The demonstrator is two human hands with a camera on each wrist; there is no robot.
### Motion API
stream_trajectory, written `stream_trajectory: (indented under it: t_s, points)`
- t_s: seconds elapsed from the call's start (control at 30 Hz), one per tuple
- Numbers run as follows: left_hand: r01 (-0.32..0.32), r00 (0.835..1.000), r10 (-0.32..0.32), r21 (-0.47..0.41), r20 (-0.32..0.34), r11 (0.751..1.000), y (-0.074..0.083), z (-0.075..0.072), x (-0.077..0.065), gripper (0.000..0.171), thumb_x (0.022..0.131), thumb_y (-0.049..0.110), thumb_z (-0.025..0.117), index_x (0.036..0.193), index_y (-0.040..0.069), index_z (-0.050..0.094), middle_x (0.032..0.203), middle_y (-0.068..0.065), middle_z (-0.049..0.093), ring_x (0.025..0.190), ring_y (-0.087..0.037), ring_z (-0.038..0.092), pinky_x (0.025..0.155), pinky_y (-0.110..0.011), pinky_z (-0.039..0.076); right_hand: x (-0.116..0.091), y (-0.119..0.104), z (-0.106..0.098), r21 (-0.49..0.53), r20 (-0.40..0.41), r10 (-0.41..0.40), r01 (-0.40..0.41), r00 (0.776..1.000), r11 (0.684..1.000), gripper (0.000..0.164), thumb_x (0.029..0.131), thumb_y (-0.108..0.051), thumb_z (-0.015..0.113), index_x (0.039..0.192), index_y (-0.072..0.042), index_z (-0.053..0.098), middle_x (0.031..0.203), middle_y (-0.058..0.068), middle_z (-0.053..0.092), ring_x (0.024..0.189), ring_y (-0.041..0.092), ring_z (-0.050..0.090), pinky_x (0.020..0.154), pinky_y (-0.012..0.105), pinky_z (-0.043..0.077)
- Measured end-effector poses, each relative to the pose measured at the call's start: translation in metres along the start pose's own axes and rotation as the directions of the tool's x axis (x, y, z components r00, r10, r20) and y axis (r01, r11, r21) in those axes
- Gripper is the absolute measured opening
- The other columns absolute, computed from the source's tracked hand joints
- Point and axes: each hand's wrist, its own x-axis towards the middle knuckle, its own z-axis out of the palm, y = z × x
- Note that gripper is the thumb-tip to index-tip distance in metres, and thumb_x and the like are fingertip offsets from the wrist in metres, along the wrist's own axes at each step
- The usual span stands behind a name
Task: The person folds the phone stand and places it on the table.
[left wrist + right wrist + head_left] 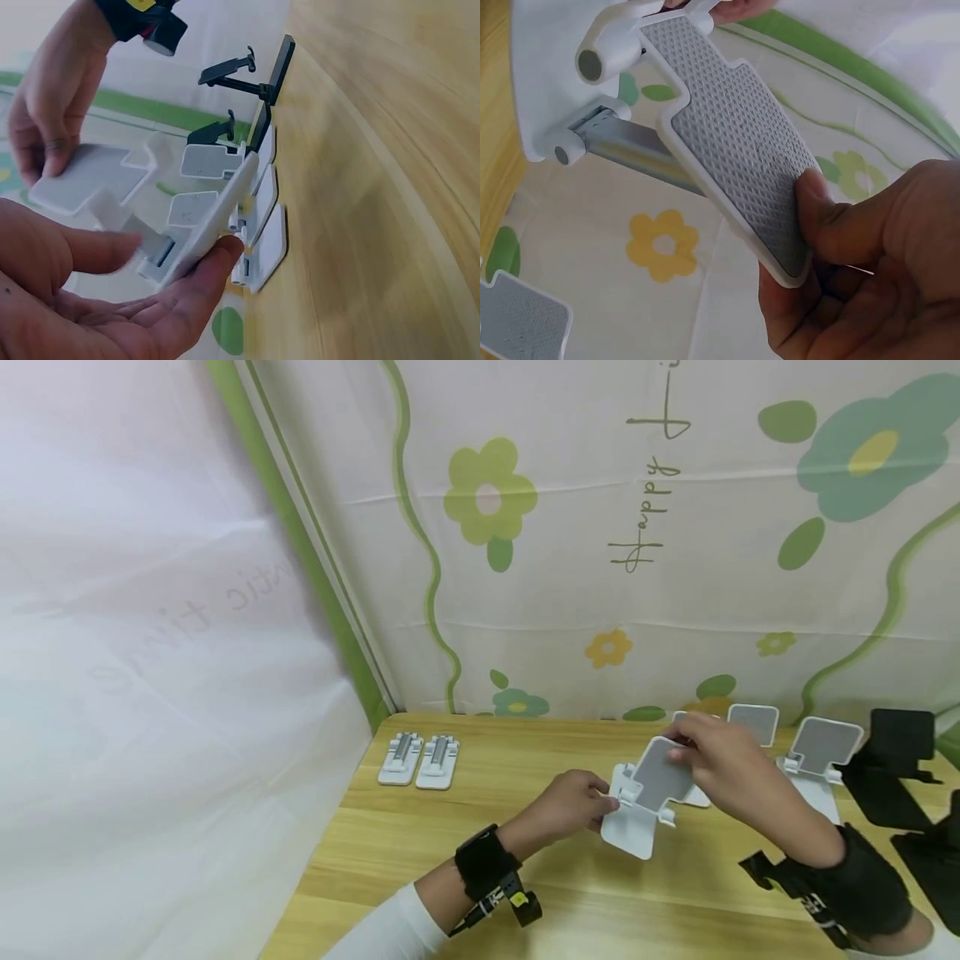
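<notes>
Between both hands, raised above the table, is a white folding phone stand (632, 828) with a grey textured pad (742, 142). My left hand (573, 806) grips the edge of its base, thumb on one side and fingers beneath, as the left wrist view shows. My right hand (723, 768) pinches the outer end of the padded plate between thumb and fingers. The plate stands tilted away from the base, and a metal arm (641, 154) joins the two parts in the right wrist view.
Two folded white stands (401, 760) lie at the table's left back corner. Unfolded white stands (827, 745) stand along the back right, partly behind my right hand. Black stands (902, 739) are at the far right edge. A flowered curtain (562, 610) hangs behind the wooden table (405, 877).
</notes>
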Motion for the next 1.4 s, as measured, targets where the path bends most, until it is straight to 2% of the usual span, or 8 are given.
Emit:
stream_trajectory:
  t_s: [0.23,0.4,0.57,0.73,0.83,0.97,1.07,1.4]
  points:
    - [-0.01,0.999,0.012,0.027,-0.052,1.0,-0.003,-0.001,0.002,0.017,0.096,0.001,0.068,0.108,-0.009,0.071,0.094,-0.013,0.075,0.078,-0.017,0.073,0.065,-0.03,0.063,0.006,-0.011,0.002,0.038,-0.024,-0.021,0.022,0.999,0.999,0.014,0.089,-0.001,0.076,0.102,-0.006,0.073,0.097,0.006,0.072,0.079,0.018,0.064,0.061,0.028,0.05]
    - [-0.004,0.997,-0.001,-0.054,-0.078,0.999,-0.005,-0.003,0.001,0.013,0.095,0.0,0.069,0.105,-0.007,0.073,0.095,-0.013,0.076,0.081,-0.02,0.074,0.067,-0.034,0.064,0.008,-0.015,0.003,0.086,-0.037,-0.016,0.02,0.999,0.996,0.016,0.091,-0.005,0.075,0.107,-0.006,0.074,0.098,0.006,0.072,0.082,0.021,0.068,0.063,0.027,0.054]
    - [0.006,0.998,-0.018,-0.163,-0.068,0.987,0.0,-0.007,-0.002,0.014,0.094,0.0,0.068,0.103,-0.01,0.071,0.096,-0.015,0.075,0.085,-0.024,0.075,0.073,-0.038,0.065,0.006,-0.013,0.006,0.205,-0.089,0.041,-0.022,0.995,0.979,0.034,0.091,-0.016,0.078,0.124,-0.01,0.071,0.115,0.008,0.07,0.097,0.025,0.067,0.078,0.014,0.051]
    - [0.013,0.999,-0.02,-0.211,-0.034,0.977,0.008,-0.012,-0.006,0.017,0.096,0.003,0.066,0.106,-0.009,0.07,0.096,-0.012,0.074,0.087,-0.024,0.075,0.076,-0.039,0.064,0.005,-0.005,0.012,0.356,0.06,0.13,-0.143,0.99,0.924,0.061,0.09,-0.026,0.081,0.143,-0.008,0.057,0.131,0.019,0.066,0.117,0.039,0.067,0.089,0.021,0.056]
    - [0.011,1.0,-0.015,-0.217,-0.018,0.976,0.012,-0.014,-0.008,0.017,0.096,0.004,0.066,0.108,-0.008,0.07,0.097,-0.011,0.074,0.087,-0.023,0.075,0.076,-0.037,0.064,0.004,-0.002,0.017,0.454,0.142,0.154,-0.202,0.978,0.868,0.059,0.09,-0.021,0.081,0.14,-0.003,0.056,0.122,0.021,0.069,0.109,0.028,0.073,0.08,0.028,0.06]
    - [0.017,1.0,-0.02,-0.213,-0.011,0.977,0.016,-0.015,-0.011,0.017,0.096,0.004,0.066,0.108,-0.008,0.069,0.097,-0.011,0.073,0.087,-0.022,0.075,0.076,-0.037,0.064,0.002,-0.001,0.023,0.526,0.147,0.15,-0.206,0.978,0.825,0.052,0.088,-0.014,0.081,0.133,0.002,0.059,0.115,0.019,0.071,0.095,-0.001,0.069,0.073,0.022,0.058]
    - [0.026,0.999,-0.029,-0.211,-0.012,0.977,0.017,-0.015,-0.013,0.017,0.096,0.004,0.067,0.108,-0.008,0.069,0.097,-0.011,0.073,0.086,-0.021,0.074,0.077,-0.038,0.064,0.002,0.0,0.025,0.524,0.141,0.146,-0.2,0.979,0.828,0.055,0.087,-0.014,0.083,0.134,0.002,0.058,0.116,0.018,0.07,0.095,-0.008,0.066,0.074,0.022,0.057]
    - [0.031,1.0,-0.031,-0.208,0.0,0.978,0.018,-0.017,-0.014,0.018,0.097,0.003,0.066,0.11,-0.009,0.068,0.097,-0.011,0.073,0.086,-0.022,0.074,0.075,-0.036,0.064,0.0,-0.005,0.029,0.511,0.067,0.147,-0.16,0.987,0.844,0.055,0.084,-0.013,0.084,0.132,0.0,0.061,0.11,0.018,0.072,0.089,-0.004,0.068,0.07,0.023,0.059]
